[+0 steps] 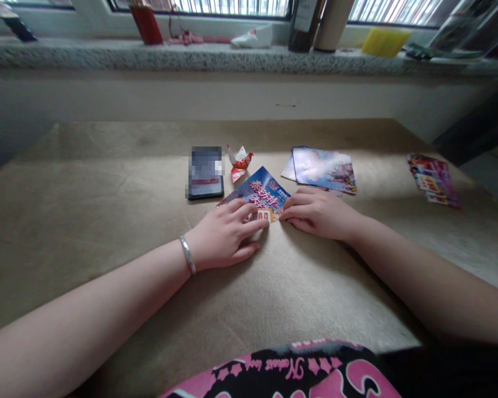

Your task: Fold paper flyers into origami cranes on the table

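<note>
A blue printed paper sheet [269, 185] with red and white lettering lies on the table, one corner pointing away from me. My left hand [228, 232], a silver bangle at its wrist, rests on the sheet's left part with fingers stretched and apart. At the sheet's right corner, my right hand [315, 213] has its fingers together, pinching the edge; its thumb is mostly hidden. Just beyond the sheet stands a small red and white folded paper bird [240, 161]. A phone [206, 172] with a blurred screen lies left of the bird.
Several printed sheets [326, 166] lie beyond my right hand. More colourful papers [434, 179] are near the right side of the tan table [108, 182]. A stone windowsill [191, 58] behind holds a red container [146, 23], bottles and a yellow block [385, 42].
</note>
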A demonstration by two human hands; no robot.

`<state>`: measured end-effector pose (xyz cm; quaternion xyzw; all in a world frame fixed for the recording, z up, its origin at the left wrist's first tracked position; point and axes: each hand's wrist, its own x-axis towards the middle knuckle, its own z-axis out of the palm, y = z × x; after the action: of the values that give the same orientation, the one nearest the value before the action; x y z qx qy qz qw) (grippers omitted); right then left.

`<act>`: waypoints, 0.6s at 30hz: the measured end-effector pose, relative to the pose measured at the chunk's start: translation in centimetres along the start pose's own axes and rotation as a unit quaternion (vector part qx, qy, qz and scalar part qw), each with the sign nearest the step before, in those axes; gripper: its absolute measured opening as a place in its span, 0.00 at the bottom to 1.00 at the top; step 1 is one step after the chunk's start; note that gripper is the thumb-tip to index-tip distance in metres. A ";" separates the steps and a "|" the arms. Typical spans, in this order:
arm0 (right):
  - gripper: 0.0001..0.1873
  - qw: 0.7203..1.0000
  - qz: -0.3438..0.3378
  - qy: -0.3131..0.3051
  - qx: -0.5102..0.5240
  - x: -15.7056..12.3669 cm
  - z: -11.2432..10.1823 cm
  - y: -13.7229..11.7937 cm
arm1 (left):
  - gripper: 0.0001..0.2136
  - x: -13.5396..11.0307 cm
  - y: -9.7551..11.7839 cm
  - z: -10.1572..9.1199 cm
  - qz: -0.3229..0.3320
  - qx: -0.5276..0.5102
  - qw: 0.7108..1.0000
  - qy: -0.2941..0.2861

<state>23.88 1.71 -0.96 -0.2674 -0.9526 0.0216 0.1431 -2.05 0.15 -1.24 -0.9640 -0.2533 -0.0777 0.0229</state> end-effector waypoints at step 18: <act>0.16 0.999 -0.046 0.008 0.008 1.1 0.4 -1.1 | 0.19 0.4 -0.2 0.2 0.008 0.002 1.000 0.006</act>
<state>22.33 1.31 -0.93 -0.2227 -0.9625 0.0208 0.1536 -1.78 0.59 -1.41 -0.9654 -0.2457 -0.0828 0.0271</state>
